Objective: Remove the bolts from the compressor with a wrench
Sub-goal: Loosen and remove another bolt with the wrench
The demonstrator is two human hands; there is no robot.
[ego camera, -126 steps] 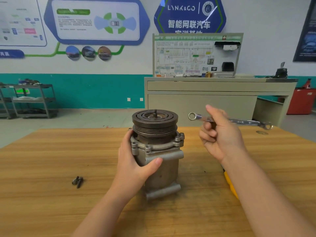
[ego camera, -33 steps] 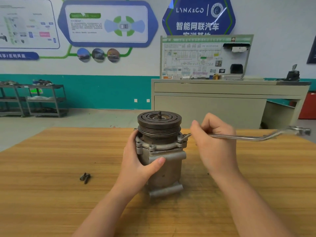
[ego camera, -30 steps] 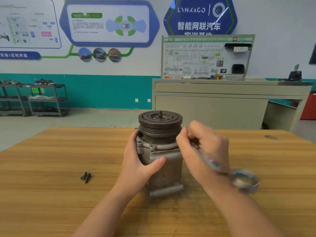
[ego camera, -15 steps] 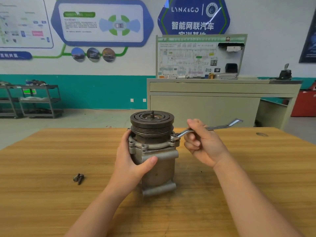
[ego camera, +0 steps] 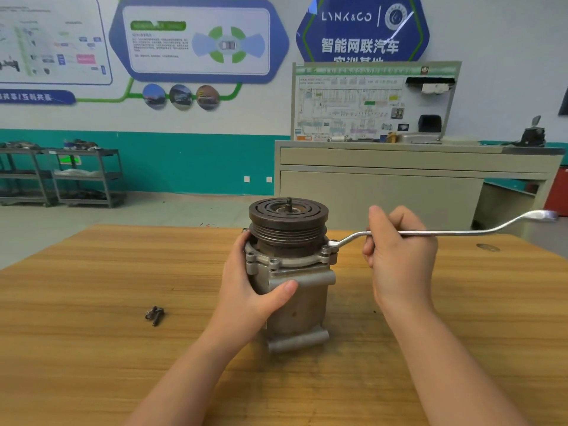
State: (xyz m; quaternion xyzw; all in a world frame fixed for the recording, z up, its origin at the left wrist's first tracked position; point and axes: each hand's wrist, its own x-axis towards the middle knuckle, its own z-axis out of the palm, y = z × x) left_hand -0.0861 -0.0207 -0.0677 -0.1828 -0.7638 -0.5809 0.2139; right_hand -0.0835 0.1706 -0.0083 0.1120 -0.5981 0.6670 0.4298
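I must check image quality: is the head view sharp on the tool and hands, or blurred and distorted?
Head view: compressor, left hand and right hand look sharp; the wrench softens only at its far end; wide-angle bending curves the wall posters; soft, even light, faint shadows on the table.

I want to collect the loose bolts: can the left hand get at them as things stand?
Probably yes, once it lets go. The left hand holds the compressor; the bolts lie apart on bare table to its left, nothing between.
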